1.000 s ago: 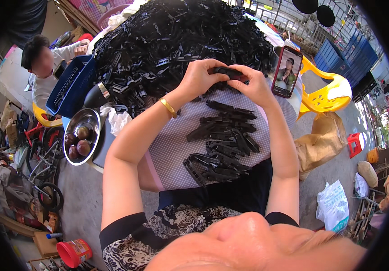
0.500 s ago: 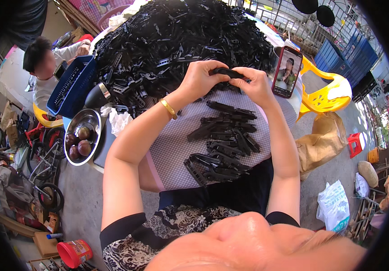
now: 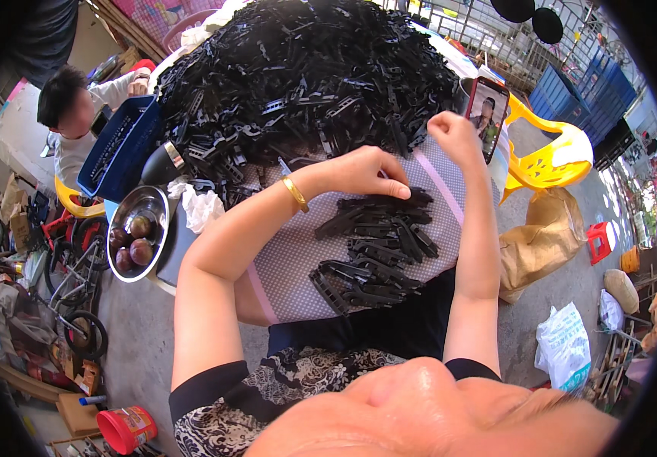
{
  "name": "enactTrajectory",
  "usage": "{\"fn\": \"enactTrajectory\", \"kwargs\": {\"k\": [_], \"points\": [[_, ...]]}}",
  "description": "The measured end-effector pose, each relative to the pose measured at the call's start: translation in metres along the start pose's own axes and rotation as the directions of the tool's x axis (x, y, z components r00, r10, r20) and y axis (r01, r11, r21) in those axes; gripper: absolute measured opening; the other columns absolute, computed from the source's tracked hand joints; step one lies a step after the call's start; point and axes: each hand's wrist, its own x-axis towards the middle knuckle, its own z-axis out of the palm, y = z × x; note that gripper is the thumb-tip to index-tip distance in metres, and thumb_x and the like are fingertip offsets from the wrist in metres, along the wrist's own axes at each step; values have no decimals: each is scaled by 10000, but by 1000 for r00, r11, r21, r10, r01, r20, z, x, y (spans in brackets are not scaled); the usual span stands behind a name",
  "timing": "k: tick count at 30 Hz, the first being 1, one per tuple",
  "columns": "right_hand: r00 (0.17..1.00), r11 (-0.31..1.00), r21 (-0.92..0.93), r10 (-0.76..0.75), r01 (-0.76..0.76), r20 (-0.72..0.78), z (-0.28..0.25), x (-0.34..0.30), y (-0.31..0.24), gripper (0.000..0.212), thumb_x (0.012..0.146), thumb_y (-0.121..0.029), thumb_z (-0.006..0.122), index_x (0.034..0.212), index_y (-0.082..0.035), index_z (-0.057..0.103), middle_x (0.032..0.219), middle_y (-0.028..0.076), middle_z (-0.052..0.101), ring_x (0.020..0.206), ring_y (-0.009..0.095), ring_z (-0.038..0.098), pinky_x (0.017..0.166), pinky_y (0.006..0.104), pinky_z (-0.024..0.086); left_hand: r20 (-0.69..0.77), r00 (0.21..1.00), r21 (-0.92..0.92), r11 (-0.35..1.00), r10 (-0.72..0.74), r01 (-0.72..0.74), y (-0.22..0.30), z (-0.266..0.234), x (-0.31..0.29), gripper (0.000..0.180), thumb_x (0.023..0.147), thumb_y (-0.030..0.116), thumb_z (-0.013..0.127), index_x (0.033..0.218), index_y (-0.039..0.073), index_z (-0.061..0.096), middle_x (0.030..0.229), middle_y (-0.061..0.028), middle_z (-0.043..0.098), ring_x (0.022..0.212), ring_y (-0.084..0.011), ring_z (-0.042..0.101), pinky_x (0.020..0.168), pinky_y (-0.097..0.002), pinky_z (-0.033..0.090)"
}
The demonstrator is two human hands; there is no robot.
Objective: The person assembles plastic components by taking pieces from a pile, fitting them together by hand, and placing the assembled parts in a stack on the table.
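A large heap of black plastic clip-like parts [image 3: 306,76] covers the far half of the table. Nearer me, a smaller pile of similar parts [image 3: 378,251] lies in rough rows on the dotted cloth [image 3: 290,266]. My left hand [image 3: 363,171], with a gold bangle [image 3: 295,193] at its wrist, is at the far end of this pile, thumb and fingers closed on a black plastic part, mostly hidden beneath them. My right hand [image 3: 454,137] is closed at the heap's right edge, beside the phone [image 3: 490,118]; its fingertips hide anything they hold.
A metal bowl of round dark fruit [image 3: 139,228] stands at the left, near crumpled tissue [image 3: 203,207] and a blue basket [image 3: 119,148]. Another person [image 3: 77,126] sits at the far left. A yellow chair [image 3: 553,156] and brown sack [image 3: 546,236] stand at the right.
My hands have parted after holding one black part together. The left came down toward me to the small pile; the right moved right to the heap's edge.
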Motion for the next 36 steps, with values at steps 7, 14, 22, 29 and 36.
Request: {"fn": "enactTrajectory", "kwargs": {"k": [7,14,22,29,36], "points": [[959,935,-307,-93,177,267,9,-16,-32,180,694,-155,685,866,-100,683,902,119,617,899,274,597,788,371,472,-207,959,-15,980,-195,196,-1,1,4,213,823,149,618,990,24,656,993,-100,621,845,-226,616,828,-328,473],[920,941,-176,-221,288,323,17,-20,-34,212,679,-162,716,833,-24,665,834,152,615,826,304,602,729,379,469,-326,940,562,821,105,103,-21,3,6,467,694,-6,642,1143,82,547,1055,-118,556,1002,-300,526,885,-376,444],[887,914,23,-398,404,233,26,-22,-42,181,711,-88,668,849,23,634,796,182,640,708,300,631,631,357,476,-553,832,317,933,38,169,-16,-4,5,278,792,142,660,1021,14,565,933,-153,620,855,-265,616,760,-340,489],[893,890,206,-436,408,115,28,-22,-56,173,756,-46,636,914,12,602,807,125,605,751,207,615,646,286,476,-688,723,270,946,61,177,-30,-9,-3,334,746,61,675,1049,17,544,865,-116,642,818,-206,624,709,-312,497],[934,890,284,-345,356,-90,31,-22,-51,172,810,-80,644,954,9,619,759,77,636,668,129,608,585,241,463,-645,682,-317,933,-344,171,2,-16,1,548,738,66,686,1222,38,432,923,-95,605,655,-139,614,594,-254,508]]}}
